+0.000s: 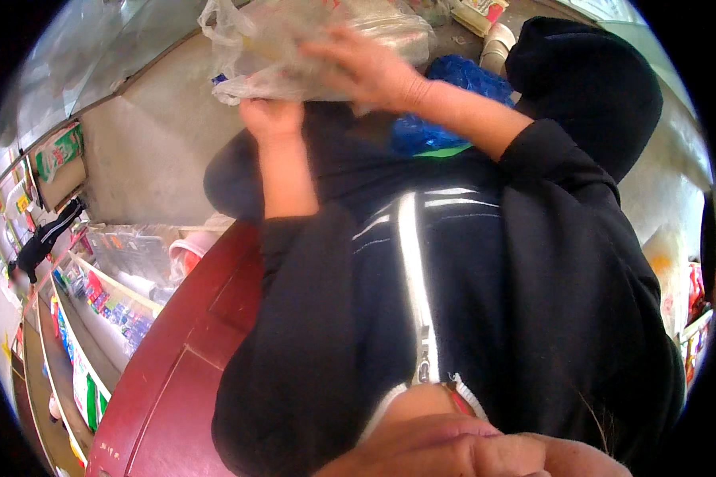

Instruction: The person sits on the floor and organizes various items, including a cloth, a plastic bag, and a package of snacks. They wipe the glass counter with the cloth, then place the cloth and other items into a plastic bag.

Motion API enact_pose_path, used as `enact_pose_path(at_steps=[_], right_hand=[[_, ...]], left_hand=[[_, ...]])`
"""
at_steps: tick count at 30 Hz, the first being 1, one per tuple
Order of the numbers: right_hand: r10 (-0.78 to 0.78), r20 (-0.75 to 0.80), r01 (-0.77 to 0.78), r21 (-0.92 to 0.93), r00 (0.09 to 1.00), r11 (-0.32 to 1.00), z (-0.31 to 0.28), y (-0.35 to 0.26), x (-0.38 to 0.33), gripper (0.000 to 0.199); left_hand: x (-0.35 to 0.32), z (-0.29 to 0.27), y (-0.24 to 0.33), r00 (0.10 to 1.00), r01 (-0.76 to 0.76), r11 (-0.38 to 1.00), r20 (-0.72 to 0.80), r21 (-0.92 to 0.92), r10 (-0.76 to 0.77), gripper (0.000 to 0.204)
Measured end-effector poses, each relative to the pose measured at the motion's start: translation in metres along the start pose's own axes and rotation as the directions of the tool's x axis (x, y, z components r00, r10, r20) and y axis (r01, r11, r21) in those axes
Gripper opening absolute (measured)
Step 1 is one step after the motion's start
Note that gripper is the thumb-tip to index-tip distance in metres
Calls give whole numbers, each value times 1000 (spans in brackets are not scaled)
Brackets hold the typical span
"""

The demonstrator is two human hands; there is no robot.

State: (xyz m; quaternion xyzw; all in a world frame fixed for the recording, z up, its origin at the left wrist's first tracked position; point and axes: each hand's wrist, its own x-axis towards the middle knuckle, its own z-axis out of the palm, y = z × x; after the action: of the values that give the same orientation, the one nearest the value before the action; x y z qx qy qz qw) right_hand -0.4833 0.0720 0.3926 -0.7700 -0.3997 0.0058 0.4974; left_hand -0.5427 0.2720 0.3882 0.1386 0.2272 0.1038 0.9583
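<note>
A clear plastic bag [270,60] with loose, crumpled handles is spread in front of me, above my lap. My left hand [272,119] is closed on its near edge, with the fingers partly hidden by the film. Over the bag reaches my right hand [370,73], its fingers stretched out and a little smeared by motion. That hand grips nothing that I can see. What lies inside the bag is hard to make out; a small dark blue patch shows at its left edge.
Right of the bag lies a crumpled blue plastic bag [461,79], with a green edge below. A reddish-brown wooden panel [183,350] stands at my left. Beyond it are stocked shelves [107,302], a green package [58,151] and another person [44,242] in dark clothes.
</note>
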Motion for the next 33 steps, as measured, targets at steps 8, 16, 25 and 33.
enact_pose_path(at_steps=[8, 16, 25, 33], right_hand=[[174, 419, 38, -451, 891, 892, 18, 114, -106, 44], [780, -220, -809, -111, 586, 577, 5, 182, -109, 46], [467, 65, -445, -210, 882, 870, 14, 95, -58, 37], [645, -466, -697, 82, 605, 713, -43, 192, -39, 44]], left_hand=[[7, 3, 24, 953, -208, 973, -201, 103, 225, 37], [8, 18, 29, 944, -271, 963, -195, 10, 267, 37], [5, 9, 22, 944, -271, 957, -165, 108, 286, 42], [1, -5, 20, 969, 33, 999, 244, 31, -40, 25]])
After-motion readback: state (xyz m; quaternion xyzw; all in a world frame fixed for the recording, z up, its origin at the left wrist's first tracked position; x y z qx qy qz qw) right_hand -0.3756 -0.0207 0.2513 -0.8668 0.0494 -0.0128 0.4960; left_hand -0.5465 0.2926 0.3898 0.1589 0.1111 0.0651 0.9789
